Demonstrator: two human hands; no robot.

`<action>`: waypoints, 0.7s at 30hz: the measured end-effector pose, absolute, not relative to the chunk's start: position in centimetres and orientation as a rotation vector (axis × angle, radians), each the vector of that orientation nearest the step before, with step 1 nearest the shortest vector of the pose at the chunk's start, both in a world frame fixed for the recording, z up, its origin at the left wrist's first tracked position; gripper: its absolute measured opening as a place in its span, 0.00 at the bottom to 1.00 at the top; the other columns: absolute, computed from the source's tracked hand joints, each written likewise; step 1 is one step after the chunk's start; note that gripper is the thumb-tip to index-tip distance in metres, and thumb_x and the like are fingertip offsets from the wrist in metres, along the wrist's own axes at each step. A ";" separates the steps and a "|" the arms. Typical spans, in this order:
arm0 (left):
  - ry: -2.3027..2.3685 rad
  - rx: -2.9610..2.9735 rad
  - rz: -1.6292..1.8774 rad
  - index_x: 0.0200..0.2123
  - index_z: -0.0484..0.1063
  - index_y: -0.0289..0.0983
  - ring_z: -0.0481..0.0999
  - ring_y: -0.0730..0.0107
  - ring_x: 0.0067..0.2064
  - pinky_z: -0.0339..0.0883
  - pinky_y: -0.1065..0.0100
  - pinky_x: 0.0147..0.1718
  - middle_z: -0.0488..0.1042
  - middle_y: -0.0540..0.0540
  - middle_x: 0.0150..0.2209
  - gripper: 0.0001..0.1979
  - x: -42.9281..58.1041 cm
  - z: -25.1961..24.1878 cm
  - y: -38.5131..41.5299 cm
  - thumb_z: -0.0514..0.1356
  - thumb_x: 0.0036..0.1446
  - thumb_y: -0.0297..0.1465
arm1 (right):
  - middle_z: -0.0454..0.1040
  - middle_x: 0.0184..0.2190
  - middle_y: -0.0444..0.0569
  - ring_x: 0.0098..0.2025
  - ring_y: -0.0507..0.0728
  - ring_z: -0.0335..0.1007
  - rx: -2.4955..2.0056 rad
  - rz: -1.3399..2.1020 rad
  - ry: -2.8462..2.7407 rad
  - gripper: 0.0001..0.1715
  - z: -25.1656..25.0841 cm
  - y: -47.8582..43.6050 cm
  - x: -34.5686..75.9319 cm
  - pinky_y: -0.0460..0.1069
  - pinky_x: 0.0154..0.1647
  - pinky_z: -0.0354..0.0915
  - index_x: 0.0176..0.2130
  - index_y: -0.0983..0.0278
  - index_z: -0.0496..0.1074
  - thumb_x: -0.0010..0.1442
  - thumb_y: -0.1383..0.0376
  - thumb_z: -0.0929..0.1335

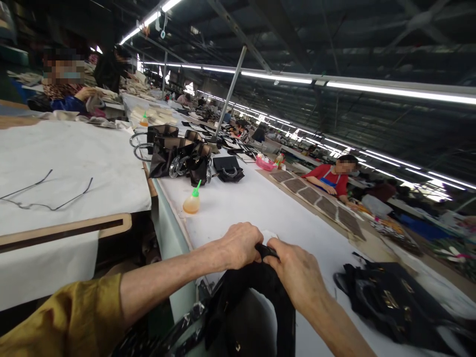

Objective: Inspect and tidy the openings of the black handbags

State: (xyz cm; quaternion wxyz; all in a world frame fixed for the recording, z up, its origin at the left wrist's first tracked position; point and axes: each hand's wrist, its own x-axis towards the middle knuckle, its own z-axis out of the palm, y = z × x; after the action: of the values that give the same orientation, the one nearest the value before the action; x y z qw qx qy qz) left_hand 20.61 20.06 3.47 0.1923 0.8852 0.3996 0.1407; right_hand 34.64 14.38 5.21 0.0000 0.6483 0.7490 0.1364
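In the lower middle of the head view is a black handbag (238, 322) with small gold fittings and a plastic-wrapped handle (186, 322) at its left. My left hand (243, 245) is closed on the bag's upper black edge. Close beside it, my right hand (297, 270) pinches the same edge, with a short dark stretch showing between the two. The fingertips are partly hidden. To the right lie more black bags (394, 297) with gold fittings on the white table (238, 208).
A glue bottle (191, 202) with a green nozzle stands ahead, before several dark handbags (178, 153). Eyeglasses (48, 201) lie on the left table. Brown panels (320, 198) line the right side, where a person in red (334, 181) works. Another person (70, 94) sits far left.
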 end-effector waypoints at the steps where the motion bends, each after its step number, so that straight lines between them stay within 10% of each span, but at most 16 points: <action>1: 1.112 2.501 0.427 0.27 0.74 0.36 0.70 0.65 0.27 0.57 0.71 0.24 0.72 0.45 0.23 0.08 20.7 3.3 20.0 0.58 0.45 0.34 | 0.73 0.23 0.41 0.27 0.55 0.69 2.021 0.449 2.349 0.02 5.2 14.5 34.6 0.46 0.22 0.44 0.28 0.59 0.67 0.53 0.67 0.66; 21: 0.996 2.422 0.568 0.25 0.75 0.35 0.63 0.74 0.22 0.52 0.74 0.21 0.70 0.48 0.19 0.10 21.0 2.6 20.7 0.55 0.49 0.32 | 0.66 0.17 0.43 0.20 0.50 0.59 1.993 0.254 2.518 0.18 4.6 14.7 36.1 0.45 0.22 0.49 0.22 0.62 0.64 0.60 0.65 0.56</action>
State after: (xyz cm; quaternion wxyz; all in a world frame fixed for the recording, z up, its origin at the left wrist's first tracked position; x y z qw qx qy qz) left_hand 21.05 20.75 2.61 0.2289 0.8799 0.3618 0.2063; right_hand 36.14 14.65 4.65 -0.0399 0.6182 0.7811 0.0788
